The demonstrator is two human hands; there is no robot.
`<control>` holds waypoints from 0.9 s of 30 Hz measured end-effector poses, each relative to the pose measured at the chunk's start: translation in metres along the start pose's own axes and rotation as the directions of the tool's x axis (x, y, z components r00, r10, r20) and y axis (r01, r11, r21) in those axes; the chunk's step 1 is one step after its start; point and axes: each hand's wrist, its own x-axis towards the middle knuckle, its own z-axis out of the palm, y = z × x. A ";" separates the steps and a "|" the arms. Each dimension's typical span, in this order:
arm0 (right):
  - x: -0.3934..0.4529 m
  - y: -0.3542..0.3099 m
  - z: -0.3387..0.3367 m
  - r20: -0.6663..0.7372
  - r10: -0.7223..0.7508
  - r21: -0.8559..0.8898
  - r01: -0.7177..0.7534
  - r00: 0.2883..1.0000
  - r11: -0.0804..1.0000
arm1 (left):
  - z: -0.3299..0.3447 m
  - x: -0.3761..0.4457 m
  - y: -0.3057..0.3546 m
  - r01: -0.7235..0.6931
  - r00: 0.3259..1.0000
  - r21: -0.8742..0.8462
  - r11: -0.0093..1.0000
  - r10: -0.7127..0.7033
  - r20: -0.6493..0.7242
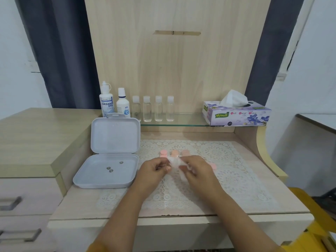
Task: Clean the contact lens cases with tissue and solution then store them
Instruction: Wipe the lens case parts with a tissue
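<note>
Both my hands meet over the white lace mat [227, 171]. My left hand [154, 170] and my right hand [194, 170] together grip a white tissue [175, 162] bunched between their fingers. What the tissue wraps is hidden. Pink lens case pieces [174, 153] lie in a row just beyond my fingers, and another pink piece [213, 166] shows to the right of my right hand. A white storage box [109, 171] stands open to the left, with three small round bits in its tray.
On the glass shelf [189, 119] stand two solution bottles [106, 100], [122, 103], several small clear bottles [152, 109] and a tissue box [236, 113]. A drawer unit [27, 142] rises on the left. A yellow object [316, 224] sits at the lower right.
</note>
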 end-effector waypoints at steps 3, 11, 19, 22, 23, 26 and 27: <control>0.000 0.000 0.002 0.075 -0.136 -0.278 0.152 0.988 0.948 | -0.001 0.001 -0.001 0.023 1.000 -0.023 0.999 -0.023 -0.015; -0.002 0.002 0.012 -0.051 -0.259 -0.529 0.194 0.964 0.826 | -0.001 -0.001 -0.002 0.052 0.999 -0.044 0.998 -0.052 0.002; -0.001 0.003 0.011 0.010 -0.208 -0.552 0.178 0.978 0.815 | 0.000 -0.002 0.001 0.062 0.998 -0.032 0.998 -0.061 0.030; 0.000 0.004 0.010 -0.030 -0.178 -0.459 0.144 0.984 0.877 | 0.000 -0.003 0.001 0.058 0.998 -0.044 0.997 -0.056 0.034; 0.000 0.005 0.010 -0.054 -0.140 -0.376 0.109 0.989 0.920 | 0.000 -0.004 0.002 0.056 0.998 -0.054 0.997 -0.055 0.034; 0.001 0.004 0.003 -0.087 0.138 0.062 -0.133 0.987 0.989 | 0.000 -0.003 0.002 0.064 0.998 -0.086 0.994 -0.063 0.020; 0.001 0.002 0.000 -0.076 0.222 0.202 -0.203 0.972 0.958 | 0.001 -0.003 0.003 0.068 0.998 -0.090 0.994 -0.068 0.011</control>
